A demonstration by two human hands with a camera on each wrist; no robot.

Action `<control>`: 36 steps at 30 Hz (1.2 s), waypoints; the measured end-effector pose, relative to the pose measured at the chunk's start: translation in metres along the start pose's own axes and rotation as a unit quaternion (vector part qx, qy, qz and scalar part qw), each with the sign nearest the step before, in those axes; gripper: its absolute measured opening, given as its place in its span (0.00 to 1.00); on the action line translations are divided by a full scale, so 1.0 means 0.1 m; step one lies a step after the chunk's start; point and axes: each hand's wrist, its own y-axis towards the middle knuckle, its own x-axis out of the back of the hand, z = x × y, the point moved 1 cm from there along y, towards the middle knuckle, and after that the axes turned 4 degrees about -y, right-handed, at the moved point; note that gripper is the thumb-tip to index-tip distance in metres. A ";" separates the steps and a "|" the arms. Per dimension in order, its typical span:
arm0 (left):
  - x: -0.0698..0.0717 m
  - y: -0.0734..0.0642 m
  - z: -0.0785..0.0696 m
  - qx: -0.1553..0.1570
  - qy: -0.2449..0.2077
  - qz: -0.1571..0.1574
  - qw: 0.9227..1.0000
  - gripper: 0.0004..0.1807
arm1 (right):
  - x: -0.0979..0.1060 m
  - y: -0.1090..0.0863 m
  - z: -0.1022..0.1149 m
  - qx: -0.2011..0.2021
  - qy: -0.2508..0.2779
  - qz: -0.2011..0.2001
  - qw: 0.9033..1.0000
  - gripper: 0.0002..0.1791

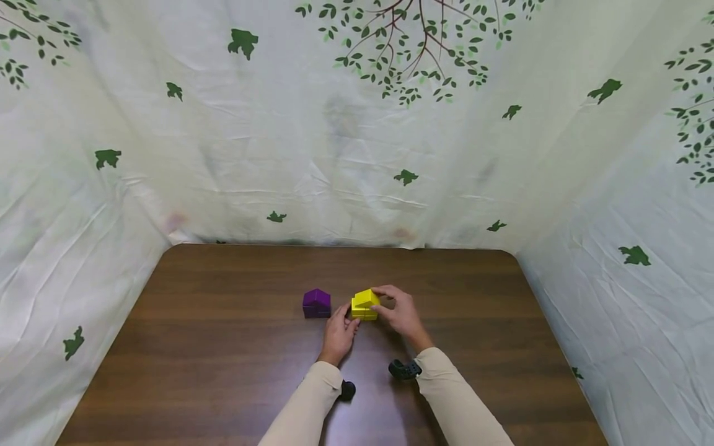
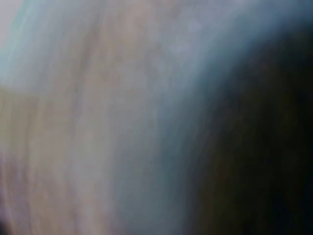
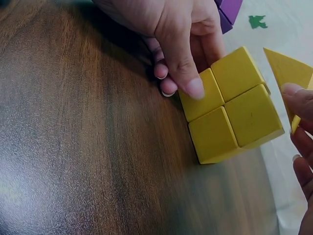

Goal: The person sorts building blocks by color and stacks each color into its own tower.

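Several yellow cubes [image 3: 253,115] stand together as a two-by-two block, also seen in the head view [image 1: 358,313]. My left hand [image 1: 337,337] is at their left side, its thumb [image 3: 194,89] on the front of an upper cube and other fingers reaching behind. In my right hand [image 1: 403,314], thumb and fingers pinch a yellow triangular block [image 3: 289,72]. It is held close over the top of the cubes, with a gap showing in the right wrist view. The left wrist view is a blur and shows none of this.
Left of my left hand stands a purple block stack [image 1: 317,305] with a peaked top. The brown wooden table [image 1: 223,347] ends at a white curtain [image 1: 334,155] printed with green leaves, which hangs behind and at both sides. A dark wrist device [image 1: 404,370] sits at my right cuff.
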 end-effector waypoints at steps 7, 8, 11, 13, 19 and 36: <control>0.00 -0.01 0.01 -0.006 0.003 -0.003 1.000 0.25 | -0.03 -0.01 0.01 0.007 -0.010 0.016 1.000 0.19; 0.00 -0.01 0.02 -0.007 0.004 -0.003 1.000 0.25 | -0.03 -0.01 0.01 0.012 -0.013 0.017 1.000 0.19; -0.01 -0.01 0.03 -0.003 0.006 -0.002 1.000 0.25 | -0.03 -0.02 0.00 0.015 -0.016 0.021 1.000 0.18; -0.02 -0.01 0.04 -0.003 0.006 -0.002 1.000 0.25 | -0.04 -0.02 0.00 0.014 -0.018 0.023 0.999 0.19; -0.02 0.00 0.08 -0.011 0.000 -0.001 1.000 0.26 | -0.06 -0.02 -0.01 0.025 -0.013 0.026 0.999 0.21; 0.27 -0.45 0.08 -0.052 0.011 0.085 0.995 0.30 | 0.43 -0.37 -0.24 -0.111 -0.038 0.009 0.993 0.38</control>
